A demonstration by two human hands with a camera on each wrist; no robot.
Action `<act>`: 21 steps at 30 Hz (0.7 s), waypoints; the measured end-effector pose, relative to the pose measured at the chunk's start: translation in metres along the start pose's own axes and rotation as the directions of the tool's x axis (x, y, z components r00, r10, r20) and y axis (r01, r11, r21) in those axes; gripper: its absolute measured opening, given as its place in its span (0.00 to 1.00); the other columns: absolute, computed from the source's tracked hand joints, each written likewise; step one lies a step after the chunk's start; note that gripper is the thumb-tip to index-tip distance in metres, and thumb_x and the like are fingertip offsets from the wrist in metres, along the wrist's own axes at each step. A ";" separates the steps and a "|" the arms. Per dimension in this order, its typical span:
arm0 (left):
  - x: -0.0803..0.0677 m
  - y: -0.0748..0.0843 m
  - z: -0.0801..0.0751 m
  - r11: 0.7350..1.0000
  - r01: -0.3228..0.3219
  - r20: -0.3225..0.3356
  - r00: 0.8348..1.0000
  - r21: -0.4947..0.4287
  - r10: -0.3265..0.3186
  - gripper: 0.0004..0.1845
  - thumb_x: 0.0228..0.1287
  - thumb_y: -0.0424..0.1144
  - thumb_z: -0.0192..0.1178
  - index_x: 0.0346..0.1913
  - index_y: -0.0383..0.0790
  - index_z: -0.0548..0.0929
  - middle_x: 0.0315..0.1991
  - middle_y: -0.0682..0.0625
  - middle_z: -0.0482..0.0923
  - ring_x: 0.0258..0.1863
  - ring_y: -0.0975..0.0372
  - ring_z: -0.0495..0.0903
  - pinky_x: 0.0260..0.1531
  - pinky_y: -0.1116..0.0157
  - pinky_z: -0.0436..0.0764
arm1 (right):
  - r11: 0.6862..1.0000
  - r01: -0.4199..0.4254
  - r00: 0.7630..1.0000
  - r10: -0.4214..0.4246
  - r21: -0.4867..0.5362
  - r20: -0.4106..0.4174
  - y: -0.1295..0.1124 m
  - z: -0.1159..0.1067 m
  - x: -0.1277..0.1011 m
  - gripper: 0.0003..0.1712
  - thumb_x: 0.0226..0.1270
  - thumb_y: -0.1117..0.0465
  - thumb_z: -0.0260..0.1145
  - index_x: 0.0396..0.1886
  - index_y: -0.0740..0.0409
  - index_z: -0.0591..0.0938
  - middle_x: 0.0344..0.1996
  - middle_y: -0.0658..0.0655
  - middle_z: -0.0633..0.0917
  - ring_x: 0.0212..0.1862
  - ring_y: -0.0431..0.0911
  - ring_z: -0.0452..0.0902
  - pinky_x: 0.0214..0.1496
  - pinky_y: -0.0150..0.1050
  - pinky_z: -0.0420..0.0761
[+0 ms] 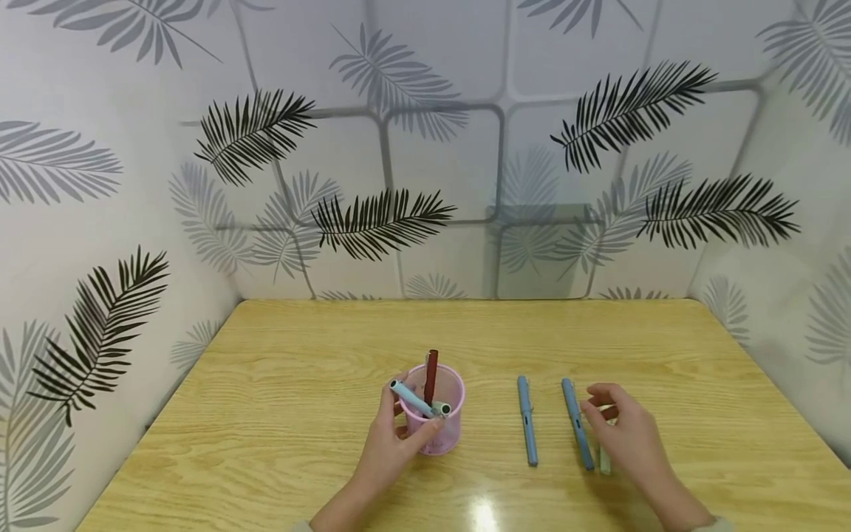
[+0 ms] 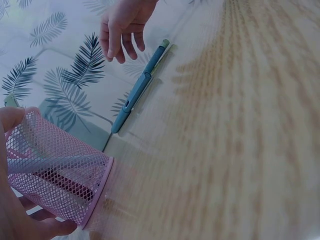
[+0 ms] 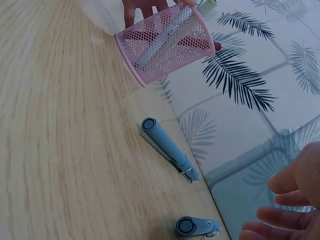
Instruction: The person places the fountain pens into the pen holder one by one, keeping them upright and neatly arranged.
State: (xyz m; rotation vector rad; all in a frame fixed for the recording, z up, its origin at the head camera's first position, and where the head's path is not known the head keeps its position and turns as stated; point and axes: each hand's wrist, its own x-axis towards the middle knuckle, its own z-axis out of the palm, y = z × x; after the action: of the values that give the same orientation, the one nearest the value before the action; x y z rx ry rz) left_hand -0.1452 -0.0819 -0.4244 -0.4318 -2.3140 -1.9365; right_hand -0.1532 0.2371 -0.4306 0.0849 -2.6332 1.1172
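Observation:
A pink mesh pen holder (image 1: 433,437) stands on the table, gripped by my left hand (image 1: 384,447) with the thumb at the near rim and fingers around the far-left side. Inside lean a dark red pen (image 1: 431,373), a light blue pen (image 1: 411,397) and a pale green pen (image 1: 442,408). My right hand (image 1: 628,434) hovers with loosely bent fingers, holding nothing, over a second pale green pen (image 1: 604,459), which it partly covers. Just left of it lies a blue pen (image 1: 576,423), and further left another blue pen (image 1: 527,421).
The yellow wood-grain table (image 1: 279,384) meets a wall (image 1: 439,162) with leaf prints at its back edge. Walls also rise along both sides. A bright light reflection shows on the near part of the tabletop.

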 end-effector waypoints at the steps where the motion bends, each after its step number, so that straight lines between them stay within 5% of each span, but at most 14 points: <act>1: 0.000 0.000 0.000 1.000 0.000 0.000 1.000 0.002 0.000 0.40 0.58 0.35 0.64 0.69 0.36 0.54 0.59 0.34 0.65 0.55 0.45 0.68 0.47 0.50 0.75 | 1.000 -0.013 1.000 0.013 -0.003 0.008 0.001 -0.001 0.000 0.17 0.66 0.61 0.61 0.49 0.67 0.75 0.39 0.60 0.82 0.37 0.50 0.77 0.29 0.32 0.77; 10: 0.000 -0.001 -0.001 1.000 -0.013 -0.004 1.000 0.008 0.013 0.39 0.58 0.35 0.64 0.68 0.34 0.55 0.60 0.34 0.65 0.54 0.46 0.68 0.46 0.50 0.75 | 0.988 -0.139 0.990 0.140 -0.066 0.019 0.012 -0.008 0.003 0.22 0.66 0.58 0.60 0.51 0.72 0.73 0.38 0.66 0.81 0.35 0.55 0.78 0.30 0.43 0.79; 21: 0.000 -0.002 -0.001 1.000 -0.030 -0.003 1.000 0.005 0.030 0.39 0.58 0.34 0.64 0.68 0.34 0.54 0.59 0.34 0.66 0.54 0.45 0.68 0.46 0.48 0.75 | 0.962 -0.197 0.959 0.229 -0.188 0.168 0.027 -0.008 0.011 0.31 0.64 0.55 0.61 0.52 0.80 0.66 0.34 0.70 0.81 0.34 0.56 0.78 0.28 0.44 0.78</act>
State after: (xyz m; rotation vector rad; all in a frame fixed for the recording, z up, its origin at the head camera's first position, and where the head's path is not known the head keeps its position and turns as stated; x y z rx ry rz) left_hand -0.1459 -0.0836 -0.4264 -0.4599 -2.2968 -1.9157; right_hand -0.1660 0.2618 -0.4409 -0.1393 -2.9539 0.9858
